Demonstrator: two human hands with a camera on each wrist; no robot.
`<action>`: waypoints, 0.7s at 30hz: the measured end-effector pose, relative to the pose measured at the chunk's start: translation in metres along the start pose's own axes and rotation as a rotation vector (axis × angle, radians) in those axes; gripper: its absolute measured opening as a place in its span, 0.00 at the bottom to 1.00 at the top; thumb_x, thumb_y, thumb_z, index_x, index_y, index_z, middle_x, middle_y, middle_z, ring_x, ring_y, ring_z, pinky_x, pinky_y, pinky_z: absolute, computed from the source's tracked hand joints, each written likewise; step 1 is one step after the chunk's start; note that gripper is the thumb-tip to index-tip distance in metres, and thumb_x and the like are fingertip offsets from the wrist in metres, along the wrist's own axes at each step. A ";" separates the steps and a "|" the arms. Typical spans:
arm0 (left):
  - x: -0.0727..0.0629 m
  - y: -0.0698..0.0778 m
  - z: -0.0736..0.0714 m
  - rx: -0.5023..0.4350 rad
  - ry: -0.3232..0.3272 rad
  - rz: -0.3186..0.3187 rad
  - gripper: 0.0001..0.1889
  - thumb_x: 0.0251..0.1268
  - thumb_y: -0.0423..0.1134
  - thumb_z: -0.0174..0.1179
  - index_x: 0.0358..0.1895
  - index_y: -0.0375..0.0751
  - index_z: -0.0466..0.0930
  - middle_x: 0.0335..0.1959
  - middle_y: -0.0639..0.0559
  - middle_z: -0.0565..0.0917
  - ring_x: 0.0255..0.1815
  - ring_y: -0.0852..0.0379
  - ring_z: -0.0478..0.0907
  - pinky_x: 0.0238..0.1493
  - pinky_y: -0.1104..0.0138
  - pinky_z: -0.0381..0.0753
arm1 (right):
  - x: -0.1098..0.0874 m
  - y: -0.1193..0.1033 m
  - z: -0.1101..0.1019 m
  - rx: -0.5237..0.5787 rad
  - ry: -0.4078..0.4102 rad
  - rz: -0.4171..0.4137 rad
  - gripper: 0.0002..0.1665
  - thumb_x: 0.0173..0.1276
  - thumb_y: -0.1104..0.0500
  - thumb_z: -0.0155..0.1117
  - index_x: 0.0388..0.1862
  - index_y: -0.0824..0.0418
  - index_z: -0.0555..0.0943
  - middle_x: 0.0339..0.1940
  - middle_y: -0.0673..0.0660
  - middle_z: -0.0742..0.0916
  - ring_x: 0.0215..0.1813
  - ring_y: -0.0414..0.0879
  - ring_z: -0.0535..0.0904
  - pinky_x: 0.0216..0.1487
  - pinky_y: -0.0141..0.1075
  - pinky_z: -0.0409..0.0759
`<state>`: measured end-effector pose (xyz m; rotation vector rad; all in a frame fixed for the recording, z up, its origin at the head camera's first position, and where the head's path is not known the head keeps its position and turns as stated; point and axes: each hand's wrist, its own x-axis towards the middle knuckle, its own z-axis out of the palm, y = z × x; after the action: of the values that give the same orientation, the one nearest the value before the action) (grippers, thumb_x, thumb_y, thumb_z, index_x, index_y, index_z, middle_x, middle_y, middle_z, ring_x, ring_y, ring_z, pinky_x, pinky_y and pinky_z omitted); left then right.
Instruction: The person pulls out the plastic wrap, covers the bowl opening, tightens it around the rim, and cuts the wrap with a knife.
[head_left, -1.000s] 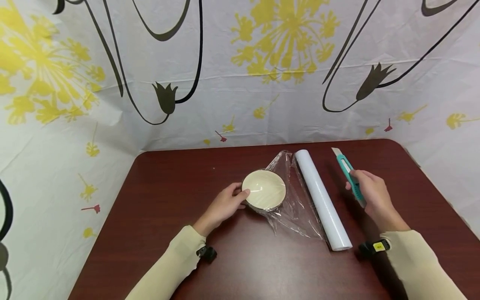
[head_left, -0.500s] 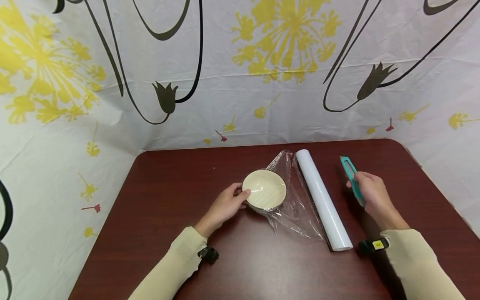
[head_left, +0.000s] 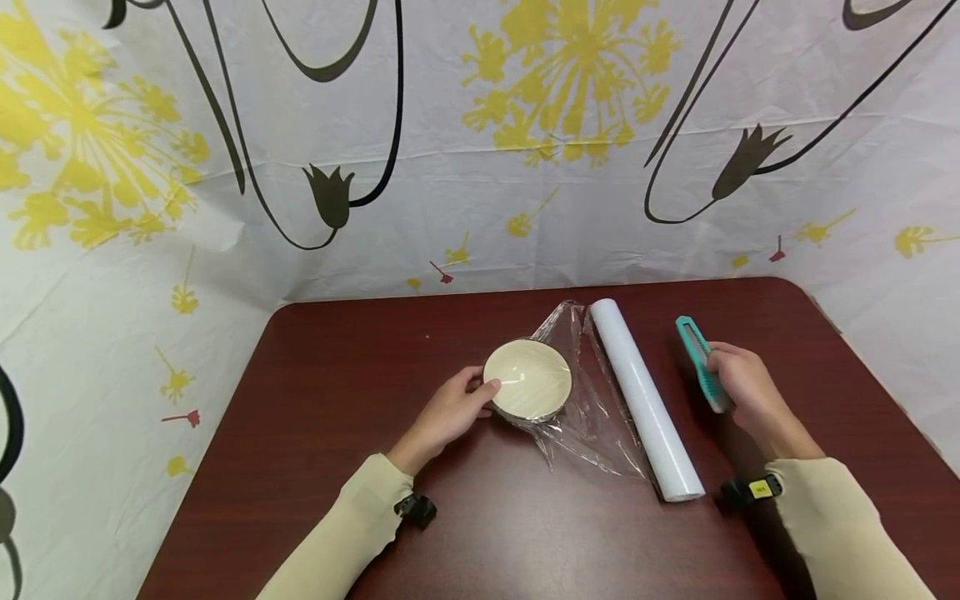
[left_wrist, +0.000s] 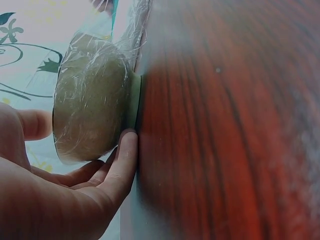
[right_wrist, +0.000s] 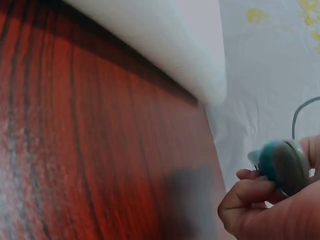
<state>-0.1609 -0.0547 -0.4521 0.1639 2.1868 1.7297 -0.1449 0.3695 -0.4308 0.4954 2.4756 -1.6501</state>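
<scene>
My left hand (head_left: pixel 450 408) grips the left side of a cream bowl (head_left: pixel 527 379), its thumb over the rim. The left wrist view shows fingers curled along the wall and foot of the bowl (left_wrist: pixel 87 100), which has clear plastic film clinging to it. Beyond the bowl, loose cling film (head_left: pixel 592 433) spreads to a long white roll (head_left: pixel 645 400). To the right of the roll, my right hand (head_left: pixel 750 392) holds a teal utility knife (head_left: pixel 701 362) above the table, with no blade showing. The knife's rounded end (right_wrist: pixel 287 167) faces the right wrist camera.
A dark red-brown wooden table (head_left: pixel 337 358) carries the bowl and roll. A white cloth (head_left: pixel 450 200) with yellow and dark plant prints hangs behind it and at both sides. Small cameras sit on the left wrist (head_left: pixel 416 508) and right wrist (head_left: pixel 750 490).
A second ago the knife's blade stuck out at its far end; now it is drawn inside the handle. The right hand has shifted very slightly. The left hand and bowl have stayed still.
</scene>
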 end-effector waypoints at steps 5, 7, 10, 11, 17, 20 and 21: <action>0.000 0.000 0.000 0.000 -0.006 0.000 0.28 0.86 0.43 0.60 0.76 0.27 0.71 0.65 0.32 0.82 0.58 0.43 0.88 0.57 0.57 0.90 | 0.001 0.003 -0.003 -0.061 -0.028 -0.008 0.38 0.85 0.58 0.45 0.85 0.78 0.57 0.72 0.77 0.69 0.52 0.49 0.73 0.41 0.31 0.80; 0.000 0.000 0.001 0.000 -0.008 -0.001 0.28 0.87 0.43 0.60 0.77 0.27 0.71 0.65 0.32 0.82 0.58 0.43 0.88 0.57 0.57 0.90 | 0.002 0.004 -0.004 -0.098 -0.037 -0.006 0.38 0.86 0.57 0.47 0.85 0.78 0.58 0.73 0.79 0.69 0.55 0.53 0.74 0.41 0.29 0.79; -0.001 0.001 0.000 0.006 -0.009 -0.008 0.28 0.87 0.43 0.59 0.77 0.27 0.71 0.65 0.32 0.82 0.58 0.43 0.88 0.58 0.56 0.89 | 0.002 0.005 -0.007 -0.152 -0.054 -0.009 0.38 0.87 0.57 0.51 0.85 0.79 0.58 0.75 0.81 0.69 0.59 0.59 0.74 0.41 0.29 0.80; -0.001 0.002 0.000 0.009 -0.009 -0.010 0.28 0.87 0.43 0.59 0.77 0.27 0.71 0.66 0.32 0.82 0.59 0.43 0.88 0.58 0.56 0.89 | 0.002 0.006 -0.007 -0.172 -0.060 -0.013 0.38 0.87 0.57 0.52 0.85 0.79 0.58 0.75 0.81 0.69 0.59 0.59 0.75 0.41 0.28 0.80; -0.001 0.002 0.000 0.026 -0.007 -0.018 0.28 0.87 0.44 0.60 0.77 0.28 0.71 0.65 0.33 0.82 0.59 0.43 0.87 0.58 0.57 0.89 | 0.003 0.006 -0.011 -0.262 -0.088 -0.050 0.38 0.85 0.60 0.58 0.82 0.81 0.62 0.71 0.81 0.75 0.49 0.43 0.79 0.40 0.30 0.83; 0.000 0.000 0.000 0.032 -0.004 -0.021 0.28 0.87 0.44 0.60 0.77 0.29 0.71 0.65 0.33 0.82 0.59 0.44 0.88 0.58 0.57 0.89 | 0.003 0.006 -0.012 -0.293 -0.090 -0.074 0.37 0.83 0.61 0.61 0.80 0.83 0.64 0.66 0.80 0.79 0.45 0.39 0.80 0.40 0.31 0.84; 0.000 0.000 0.000 0.032 -0.004 -0.022 0.28 0.87 0.44 0.60 0.77 0.29 0.71 0.65 0.33 0.82 0.59 0.44 0.88 0.58 0.57 0.89 | 0.004 0.007 -0.012 -0.306 -0.089 -0.084 0.37 0.82 0.62 0.62 0.80 0.83 0.64 0.65 0.80 0.80 0.45 0.39 0.80 0.39 0.31 0.85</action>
<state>-0.1607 -0.0551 -0.4523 0.1508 2.2058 1.6826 -0.1452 0.3835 -0.4331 0.2775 2.6463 -1.2521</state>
